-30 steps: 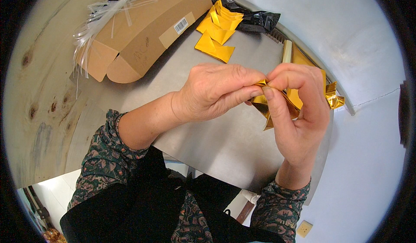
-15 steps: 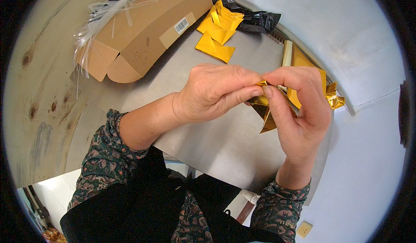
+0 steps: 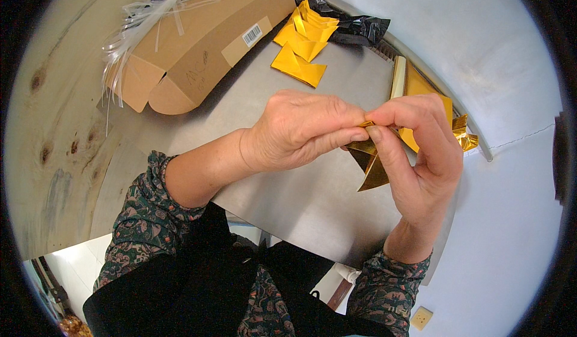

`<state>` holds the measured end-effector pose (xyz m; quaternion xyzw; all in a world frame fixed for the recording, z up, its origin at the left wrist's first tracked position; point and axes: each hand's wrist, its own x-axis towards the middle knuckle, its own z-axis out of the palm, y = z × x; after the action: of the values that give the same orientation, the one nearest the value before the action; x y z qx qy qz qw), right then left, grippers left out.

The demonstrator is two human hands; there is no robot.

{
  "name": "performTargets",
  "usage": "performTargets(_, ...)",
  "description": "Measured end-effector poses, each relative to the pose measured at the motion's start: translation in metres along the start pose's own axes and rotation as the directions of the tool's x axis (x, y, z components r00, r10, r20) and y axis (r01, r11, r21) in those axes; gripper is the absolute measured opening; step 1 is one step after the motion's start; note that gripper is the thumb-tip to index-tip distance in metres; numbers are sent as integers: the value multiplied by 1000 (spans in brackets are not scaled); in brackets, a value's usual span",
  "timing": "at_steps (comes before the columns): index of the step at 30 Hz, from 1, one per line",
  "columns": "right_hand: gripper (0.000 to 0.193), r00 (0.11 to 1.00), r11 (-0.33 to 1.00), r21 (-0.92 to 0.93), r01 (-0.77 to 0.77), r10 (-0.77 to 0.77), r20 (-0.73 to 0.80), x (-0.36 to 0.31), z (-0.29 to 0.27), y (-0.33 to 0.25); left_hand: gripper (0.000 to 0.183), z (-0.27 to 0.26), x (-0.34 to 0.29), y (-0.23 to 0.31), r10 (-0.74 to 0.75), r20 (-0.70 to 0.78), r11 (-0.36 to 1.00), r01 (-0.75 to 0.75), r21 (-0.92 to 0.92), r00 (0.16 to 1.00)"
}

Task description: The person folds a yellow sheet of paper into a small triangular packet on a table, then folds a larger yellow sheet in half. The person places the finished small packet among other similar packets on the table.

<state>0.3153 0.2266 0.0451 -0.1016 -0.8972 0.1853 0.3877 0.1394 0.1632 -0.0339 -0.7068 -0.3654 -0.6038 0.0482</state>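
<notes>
A sheet of shiny gold foil paper (image 3: 371, 172) is pinched between both my hands above the metal table. My left hand (image 3: 306, 124) grips its upper edge between thumb and forefinger. From the other side my right hand (image 3: 421, 142) pinches the same edge, its fingertips touching or nearly touching the left ones. A small fold shows between the fingertips, while a dark gold pointed flap hangs below. Much of the paper is hidden behind my hands. Farther off lie several folded gold paper pieces (image 3: 305, 33), overlapping, with one folded piece (image 3: 299, 66) nearest me.
A brown cardboard box (image 3: 204, 54) stands at the far left, with clear plastic straps (image 3: 147, 21) on it. Black plastic (image 3: 360, 29) lies at the back. A stack of gold sheets (image 3: 421, 88) and crumpled gold foil (image 3: 464, 134) sit by the wall at right. The steel tabletop (image 3: 270, 199) lies beneath.
Both hands have shifted very slightly, the right one a little downward and to the right. The fold between the fingertips looks flatter, and the hanging flap has swung a bit lower.
</notes>
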Motion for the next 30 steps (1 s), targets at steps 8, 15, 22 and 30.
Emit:
performTargets(8,17,999,1000,-15,18,-19,-49,2,1,0,15,0,0,1,-1,29,1000,1,-2,1000)
performTargets(15,14,998,997,23,-69,69,-10,-1,-2,-2,14,1,-1,5,-24,52,999,26,-30,998)
performTargets(22,16,976,962,176,-207,215,-27,-3,1,8,12,4,-3,5,-186,30,981,187,-54,982)
performTargets(30,14,944,921,213,-326,306,119,-4,-7,11,16,7,-6,6,-321,-21,931,312,-188,947)
